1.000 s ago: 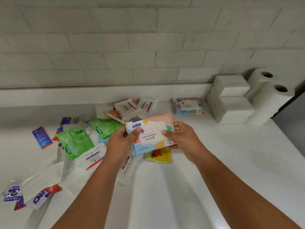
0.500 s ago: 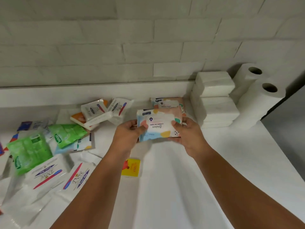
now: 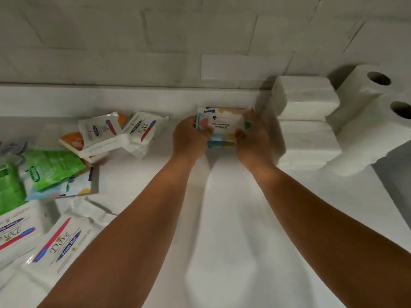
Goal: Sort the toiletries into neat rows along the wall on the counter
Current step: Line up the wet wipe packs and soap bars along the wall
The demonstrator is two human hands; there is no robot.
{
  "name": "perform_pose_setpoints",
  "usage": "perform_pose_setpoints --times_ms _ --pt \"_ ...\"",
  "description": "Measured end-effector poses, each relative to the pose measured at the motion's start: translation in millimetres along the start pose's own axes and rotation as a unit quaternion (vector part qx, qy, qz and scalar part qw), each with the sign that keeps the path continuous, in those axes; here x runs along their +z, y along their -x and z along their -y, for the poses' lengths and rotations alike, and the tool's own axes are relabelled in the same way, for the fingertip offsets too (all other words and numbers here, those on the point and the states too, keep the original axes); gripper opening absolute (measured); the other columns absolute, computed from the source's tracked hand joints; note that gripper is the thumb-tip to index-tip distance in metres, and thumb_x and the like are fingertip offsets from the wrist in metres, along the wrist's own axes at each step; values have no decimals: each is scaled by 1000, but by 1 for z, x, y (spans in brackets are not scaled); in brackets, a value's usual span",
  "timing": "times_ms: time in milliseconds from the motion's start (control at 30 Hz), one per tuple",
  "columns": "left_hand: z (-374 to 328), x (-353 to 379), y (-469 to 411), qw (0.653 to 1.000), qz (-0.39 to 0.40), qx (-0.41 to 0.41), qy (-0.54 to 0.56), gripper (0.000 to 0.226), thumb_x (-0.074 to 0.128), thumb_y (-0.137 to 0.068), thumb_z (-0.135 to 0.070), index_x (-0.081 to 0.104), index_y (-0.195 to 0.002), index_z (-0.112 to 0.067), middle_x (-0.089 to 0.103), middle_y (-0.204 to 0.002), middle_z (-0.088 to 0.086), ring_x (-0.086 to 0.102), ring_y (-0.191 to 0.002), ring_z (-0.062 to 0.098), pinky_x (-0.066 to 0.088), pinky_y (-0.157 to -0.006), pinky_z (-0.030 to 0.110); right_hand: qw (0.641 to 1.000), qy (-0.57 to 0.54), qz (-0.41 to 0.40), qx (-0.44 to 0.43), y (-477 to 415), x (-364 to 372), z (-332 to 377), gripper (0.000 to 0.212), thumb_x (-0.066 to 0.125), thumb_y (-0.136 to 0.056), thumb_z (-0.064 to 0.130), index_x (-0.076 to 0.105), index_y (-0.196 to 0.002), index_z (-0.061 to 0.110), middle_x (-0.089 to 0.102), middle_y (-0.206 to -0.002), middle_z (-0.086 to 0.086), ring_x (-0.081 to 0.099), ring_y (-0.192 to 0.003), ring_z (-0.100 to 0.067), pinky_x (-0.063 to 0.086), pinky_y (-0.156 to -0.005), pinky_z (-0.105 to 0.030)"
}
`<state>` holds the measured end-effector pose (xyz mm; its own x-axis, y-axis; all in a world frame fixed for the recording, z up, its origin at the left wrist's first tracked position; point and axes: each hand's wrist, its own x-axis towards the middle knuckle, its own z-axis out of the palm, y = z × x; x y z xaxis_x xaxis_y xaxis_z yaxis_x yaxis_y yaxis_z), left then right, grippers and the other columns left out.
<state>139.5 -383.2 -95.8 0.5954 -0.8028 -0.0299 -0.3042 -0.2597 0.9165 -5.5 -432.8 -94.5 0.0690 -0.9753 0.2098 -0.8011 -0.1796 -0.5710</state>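
A pastel wet-wipes pack [image 3: 222,125] with a white label is held from both sides near the wall ledge, my left hand [image 3: 189,138] on its left end and my right hand [image 3: 253,136] on its right end. It sits on top of a second pack of the same kind [image 3: 221,143], whose blue and yellow edge shows below. Both lie just left of the stacked white napkin packs [image 3: 307,121]. Loose Dove soap packs [image 3: 142,127] and green wipes packs [image 3: 53,167] are scattered on the white counter [image 3: 233,218] to the left.
Two white paper rolls [image 3: 375,103] stand at the right beside the napkin stack, near the counter's right edge. More Dove packs [image 3: 60,243] lie at the lower left. A raised white ledge [image 3: 111,98] runs along the brick wall.
Both hands carried the pastel wipes pack away from me toward the wall and set it down onto the matching pack beside the napkin stack. The view shifted right.
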Motion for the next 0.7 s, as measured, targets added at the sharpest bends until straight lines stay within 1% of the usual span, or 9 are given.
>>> perform_pose_setpoints --times_ms 133,233,267,367,400,500,533,633,700 --pt "15 11 -6 996 -6 11 -86 33 69 -86 -38 69 -113 -19 73 -109 -1 70 -97 19 59 -84 35 998 -27 60 0 -7 23 -5 52 42 -86 48 34 -137 47 54 -128 7 57 -116 -23 56 -91 -43" --pt "35 19 -14 992 -41 12 -118 50 61 -75 -60 67 -113 -27 72 -104 -3 68 -96 19 60 -81 38 992 -87 89 3 -9 21 0 53 50 -97 19 32 -146 29 50 -135 -2 52 -123 -24 53 -98 -39" --pt "32 19 -12 992 -41 10 -117 48 63 -77 -57 66 -114 -26 71 -106 -3 68 -97 19 60 -81 35 991 -96 95 10 -12 22 -1 53 49 -98 17 32 -146 27 51 -134 -3 53 -123 -24 53 -98 -38" --pt "18 20 -5 993 -10 12 -117 34 66 -91 -33 63 -120 -15 70 -115 2 67 -103 18 54 -75 14 988 -111 102 22 -17 27 -9 49 50 -99 20 35 -145 23 55 -133 -4 55 -121 -25 52 -96 -32" --pt "16 21 -4 993 -5 14 -118 33 65 -93 -29 62 -121 -12 69 -116 3 67 -104 19 53 -76 14 988 -110 109 25 -18 28 -11 46 50 -99 22 38 -143 21 56 -132 -4 56 -121 -25 51 -95 -29" --pt "10 20 -3 993 5 17 -115 32 64 -93 -28 62 -121 -10 70 -116 6 66 -104 22 56 -88 31 986 -107 120 33 -20 30 -13 33 51 -99 23 47 -131 17 58 -128 -5 57 -120 -25 50 -92 -24" --pt "9 17 -2 994 13 11 -111 31 64 -94 -28 63 -120 -11 70 -116 5 66 -104 21 56 -87 30 986 -110 120 29 -21 30 -11 32 50 -99 23 47 -130 17 58 -128 -5 57 -120 -25 51 -93 -26" --pt "5 7 2 994 30 0 -102 28 62 -96 -31 63 -117 -13 69 -116 3 66 -102 15 47 -71 10 990 -81 119 2 -23 32 -7 39 49 -97 22 41 -136 22 53 -132 -6 54 -121 -26 50 -91 -27" --pt "2 -2 5 995 29 -7 -91 35 60 -97 -37 60 -121 -12 68 -121 3 65 -108 19 42 -71 10 993 -35 113 -11 -22 32 -3 49 49 -96 22 34 -143 21 46 -142 -8 49 -128 -29 47 -100 -33"
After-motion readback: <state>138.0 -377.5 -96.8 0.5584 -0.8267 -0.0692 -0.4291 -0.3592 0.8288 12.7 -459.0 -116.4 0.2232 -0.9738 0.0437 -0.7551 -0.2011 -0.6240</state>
